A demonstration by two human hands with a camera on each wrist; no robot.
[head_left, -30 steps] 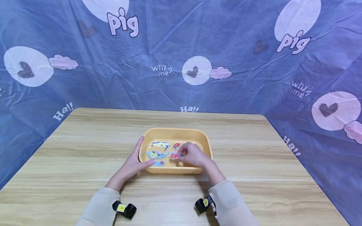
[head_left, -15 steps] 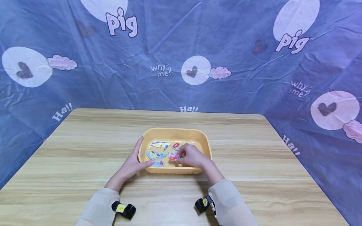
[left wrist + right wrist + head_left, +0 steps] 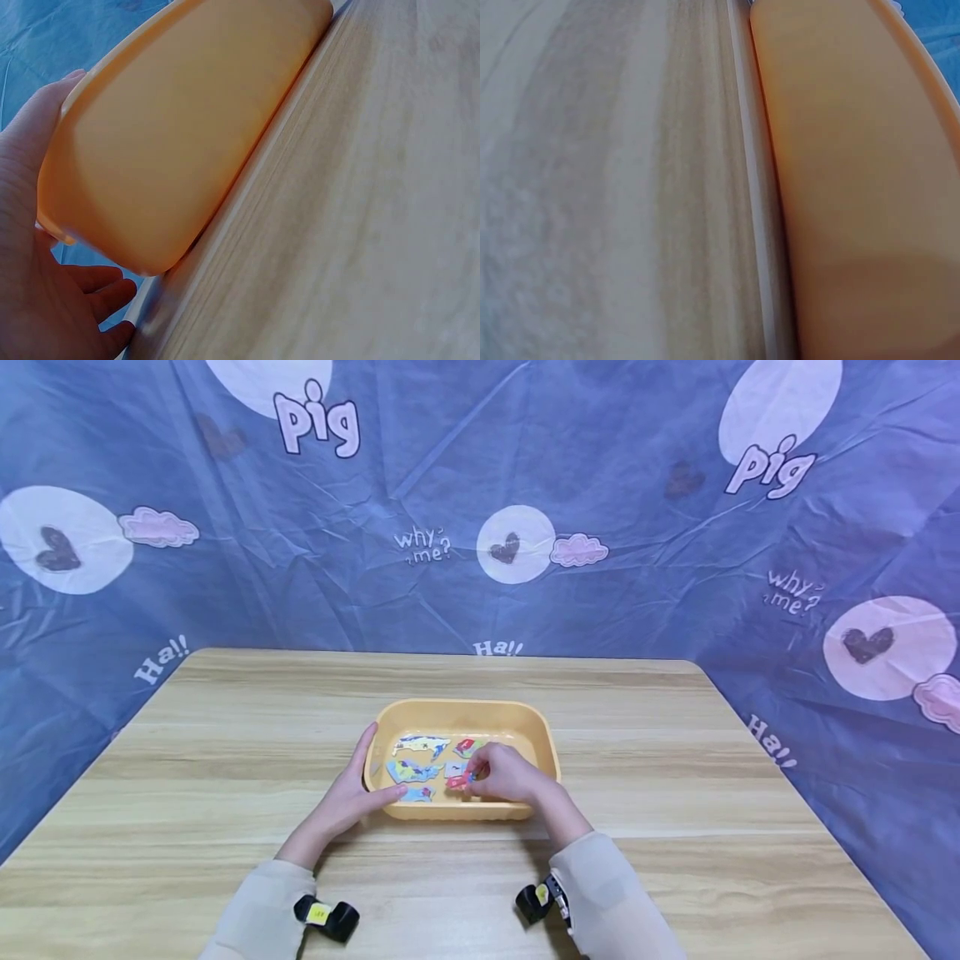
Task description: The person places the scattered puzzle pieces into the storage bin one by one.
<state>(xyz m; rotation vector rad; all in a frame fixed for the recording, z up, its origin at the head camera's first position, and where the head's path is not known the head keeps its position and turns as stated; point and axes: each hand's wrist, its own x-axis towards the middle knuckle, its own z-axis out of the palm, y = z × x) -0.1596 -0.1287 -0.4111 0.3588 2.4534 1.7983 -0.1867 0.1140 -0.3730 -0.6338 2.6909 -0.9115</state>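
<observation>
A yellow plastic tray (image 3: 517, 714) sits on the table with several flat, colourful puzzle pieces inside. My left hand (image 3: 347, 793) grips its left front corner, thumb over the rim and fingers along the outside; the left wrist view shows that thumb (image 3: 37, 116) at the rim. Inside the tray, my right hand (image 3: 510, 774) pinches a small red puzzle piece (image 3: 456, 783) between thumb and fingers, partly hidden by them. A pale blue-white piece (image 3: 453, 769) lies just behind it. In the right wrist view only the tray's outer wall (image 3: 855, 180) shows, no hand.
Left of the red piece lie a cream-and-blue piece (image 3: 422, 745), a blue-yellow piece (image 3: 411, 771) and a light blue piece (image 3: 417, 795). A red-green piece (image 3: 467, 747) lies behind the right fingers. The wooden table (image 3: 262, 718) ends at a blue printed cloth (image 3: 420, 610).
My right hand has shifted slightly left with the red piece, which has turned toward the front, and more of the pale blue-white piece shows. The left hand keeps its hold on the tray.
</observation>
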